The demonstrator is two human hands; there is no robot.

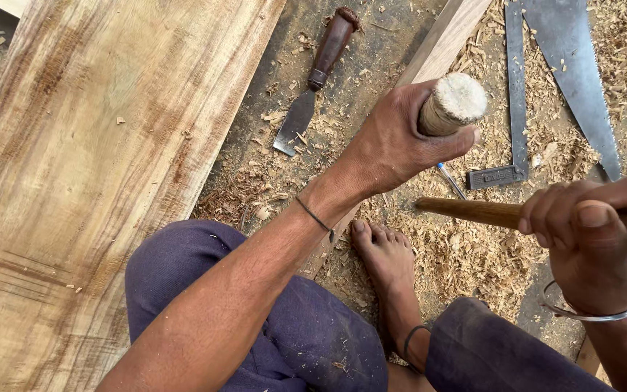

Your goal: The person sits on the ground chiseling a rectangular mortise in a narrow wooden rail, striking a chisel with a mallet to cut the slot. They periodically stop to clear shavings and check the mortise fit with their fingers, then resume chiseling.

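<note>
Wood shavings [466,254] cover the ground around a seated person who works a narrow wooden strip [440,43] that runs under the forearm toward the top of the view. The left hand [393,141] is clenched around the upright wooden handle of a chisel [450,105], whose worn, pale butt end faces up; the blade and its contact with the strip are hidden beneath the hand. The right hand [589,236], with a metal bangle at the wrist, has its fingers [546,210] wrapped round a brown wooden shaft [473,212] held level just beside and below the chisel butt; its striking head lies out of view. A bare foot [386,254] rests beside the strip and appears to steady it. A second chisel [317,76] with a dark handle lies apart on the ground, next to a wide plank [88,181]; a try square [513,109] and a handsaw blade [575,80] lie among the shavings to the right. Judged from this posture, good practice calls for a plumb chisel, a firm lower grip clear of the butt, and square, measured blows.
</note>
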